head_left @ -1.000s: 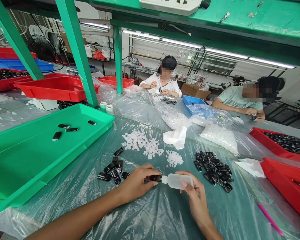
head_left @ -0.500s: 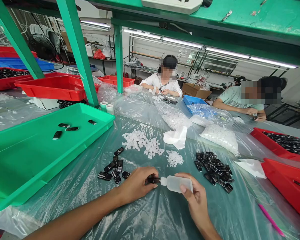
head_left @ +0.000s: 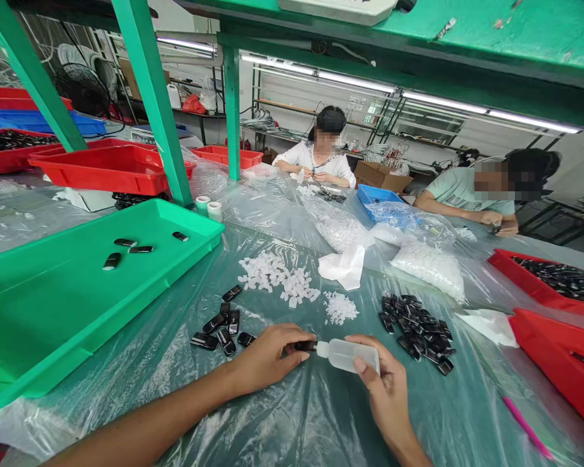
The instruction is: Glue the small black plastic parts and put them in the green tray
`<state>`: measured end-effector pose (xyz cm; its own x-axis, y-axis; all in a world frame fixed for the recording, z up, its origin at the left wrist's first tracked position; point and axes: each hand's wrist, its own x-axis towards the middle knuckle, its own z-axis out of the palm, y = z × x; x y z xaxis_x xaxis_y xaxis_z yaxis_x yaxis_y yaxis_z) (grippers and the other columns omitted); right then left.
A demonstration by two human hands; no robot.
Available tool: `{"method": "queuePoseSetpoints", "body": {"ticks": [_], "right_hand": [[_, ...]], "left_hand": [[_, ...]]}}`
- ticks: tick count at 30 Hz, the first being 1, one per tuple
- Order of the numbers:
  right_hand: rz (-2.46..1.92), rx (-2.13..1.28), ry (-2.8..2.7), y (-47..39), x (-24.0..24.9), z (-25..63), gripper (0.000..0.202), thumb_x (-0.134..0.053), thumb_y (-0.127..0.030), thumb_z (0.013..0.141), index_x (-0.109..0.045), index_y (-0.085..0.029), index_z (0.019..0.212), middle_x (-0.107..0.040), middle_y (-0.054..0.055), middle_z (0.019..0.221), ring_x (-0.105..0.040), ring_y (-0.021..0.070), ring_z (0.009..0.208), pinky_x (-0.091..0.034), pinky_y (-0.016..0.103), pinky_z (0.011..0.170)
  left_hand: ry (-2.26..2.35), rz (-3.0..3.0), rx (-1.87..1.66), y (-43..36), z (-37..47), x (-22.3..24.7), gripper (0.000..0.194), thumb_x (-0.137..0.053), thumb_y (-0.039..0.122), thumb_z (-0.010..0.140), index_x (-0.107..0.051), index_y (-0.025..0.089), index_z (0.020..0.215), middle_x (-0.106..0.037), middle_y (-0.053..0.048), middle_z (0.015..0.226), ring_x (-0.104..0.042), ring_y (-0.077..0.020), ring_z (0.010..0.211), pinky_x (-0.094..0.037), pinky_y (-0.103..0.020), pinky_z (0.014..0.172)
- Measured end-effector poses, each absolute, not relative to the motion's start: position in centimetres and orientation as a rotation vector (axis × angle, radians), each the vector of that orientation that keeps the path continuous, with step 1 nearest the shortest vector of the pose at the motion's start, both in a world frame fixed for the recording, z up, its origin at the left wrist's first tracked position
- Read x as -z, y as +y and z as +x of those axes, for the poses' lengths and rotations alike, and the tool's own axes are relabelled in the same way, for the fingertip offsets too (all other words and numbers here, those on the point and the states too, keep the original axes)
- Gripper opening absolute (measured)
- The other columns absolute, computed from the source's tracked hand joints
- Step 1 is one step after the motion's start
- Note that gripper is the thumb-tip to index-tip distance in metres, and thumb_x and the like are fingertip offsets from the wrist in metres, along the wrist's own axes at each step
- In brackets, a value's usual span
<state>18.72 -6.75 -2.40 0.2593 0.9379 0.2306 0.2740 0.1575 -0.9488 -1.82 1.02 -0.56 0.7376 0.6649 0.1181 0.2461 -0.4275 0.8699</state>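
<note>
Translucent bottle (head_left: 353,355) lies near-level in the right hand (head_left: 385,384), fingers wrapped round its body; left hand (head_left: 268,358) fingers pinch a black piece (head_left: 305,346). Since half a second ago, both have shifted slightly right; nozzle (head_left: 322,349) still lines up with the piece's end, contact uncertain, so the pairing appears unbroken. Both hands sit toward the worktop's (head_left: 292,428) near edge, right of the green tray's (head_left: 194,264) right edge. Left forearm slants in from lower left.
</note>
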Motion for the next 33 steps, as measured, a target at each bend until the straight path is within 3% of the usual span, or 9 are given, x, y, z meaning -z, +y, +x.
{"method": "queuePoseSetpoints", "body": {"ticks": [16,33], "right_hand": [[-1.318,-0.842,-1.185,-6.75,2.68,18.75,0.021,-0.057,-0.039,0.079,-0.064,-0.023,0.091,-0.062,0.004,0.082,-0.056,0.0176,0.069,-0.047,0.022,0.056],[-1.35,-0.735,-1.243,-6.9,2.72,18.88,0.021,-0.058,-0.038,0.079,-0.063,-0.022,0.09,-0.062,0.004,0.081,-0.056,0.0172,0.068,-0.046,0.022,0.055]], "left_hand": [[0.73,2.042,-0.588,1.3,-1.89,0.79,0.023,-0.055,0.022,0.085,-0.06,0.024,0.107,-0.06,-0.004,0.098,-0.056,-0.0162,0.081,-0.044,-0.022,0.066],[0.742,2.059,-0.576,1.15,-1.87,0.81,0.023,-0.055,0.023,0.085,-0.06,0.025,0.107,-0.059,-0.004,0.098,-0.056,-0.0172,0.082,-0.044,-0.023,0.067]]}}
